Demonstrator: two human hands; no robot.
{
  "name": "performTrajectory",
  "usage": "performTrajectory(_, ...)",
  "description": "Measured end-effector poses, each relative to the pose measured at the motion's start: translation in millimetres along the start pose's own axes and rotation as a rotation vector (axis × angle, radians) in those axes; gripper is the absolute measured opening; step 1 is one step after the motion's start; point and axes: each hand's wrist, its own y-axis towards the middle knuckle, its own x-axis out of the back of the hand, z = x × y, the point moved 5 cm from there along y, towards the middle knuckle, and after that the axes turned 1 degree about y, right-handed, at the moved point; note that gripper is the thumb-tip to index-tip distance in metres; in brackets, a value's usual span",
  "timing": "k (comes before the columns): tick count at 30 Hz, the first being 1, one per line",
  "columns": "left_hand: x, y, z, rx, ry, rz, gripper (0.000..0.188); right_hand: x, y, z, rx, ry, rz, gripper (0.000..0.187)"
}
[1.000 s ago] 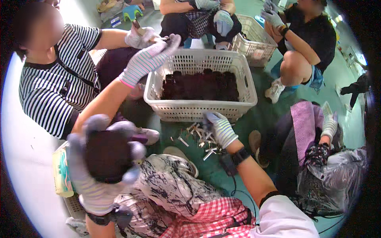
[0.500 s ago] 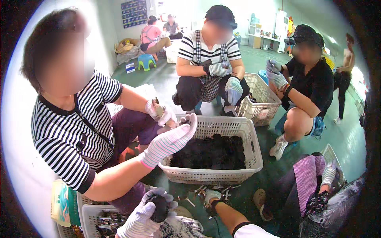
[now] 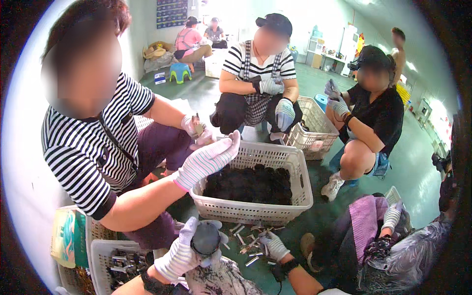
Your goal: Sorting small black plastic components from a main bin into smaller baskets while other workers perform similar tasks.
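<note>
Left hand (image 3: 178, 251), in a white knit glove with thin stripes, grips a dark, smooth-looking, rounded piece (image 3: 205, 239); material unclear. A second ago that piece was up large and close to the camera; now it's lower, over a black-and-white patterned trouser leg (image 3: 216, 276). It also shows a greyer face than half a second ago, when it was near solid black. Turned or just lit differently: can't tell.

Right hand (image 3: 276, 247), same kind of glove, is low at the right edge of a loose scatter of slim, pale, stick-like pieces (image 3: 251, 261) on the green floor (image 3: 319, 216). It has shifted slightly right against the big white perforated plastic basket (image 3: 246, 210) since half a second ago. Fingers curl downward; can't tell whether they pinch anything.

My read on the work: hands split, left keeping the round piece secure, right busy among the sticks. No contact visible between round piece and sticks. More dark lumps (image 3: 248, 184) fill the basket's bottom, so the held one looks like one of many.
</note>
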Motion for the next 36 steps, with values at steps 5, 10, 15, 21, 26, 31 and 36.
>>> performTrajectory(5, -16.2, 14.3, 6.1, -0.064, -0.044, 0.110, 0.062, -27.4, -100.0, 112.9, 0.296, 0.031, 0.059, 0.056)
performTrajectory(10, -15.3, 16.6, 10.5, -0.110, -0.053, 0.255, 0.063, -101.6, -174.0, 173.6, 0.622, 0.023, 0.247, 0.057)
performTrajectory(15, -17.4, 1.1, 8.1, -0.231, 0.100, 0.177, 0.062, -145.7, -199.3, 170.5, 0.506, -0.157, 0.368, 0.070)
performTrajectory(21, -16.6, 2.5, 11.7, -0.295, 0.200, 0.246, 0.057, -156.1, -205.8, 168.0, 0.427, -0.161, 0.381, 0.068)
performTrajectory(26, -16.6, 2.3, 18.2, -0.195, 0.290, 0.235, 0.054, -156.8, -201.7, 165.3, 0.353, -0.159, 0.381, 0.064)
performTrajectory(31, -21.2, 8.4, 19.4, -0.362, 0.412, 0.326, 0.050, -144.7, -196.8, 158.2, 0.401, -0.201, 0.404, 0.060)
performTrajectory(36, -20.7, 9.2, 17.5, -0.343, 0.473, 0.345, 0.050, -145.5, -195.9, 159.5, 0.385, -0.220, 0.407, 0.060)
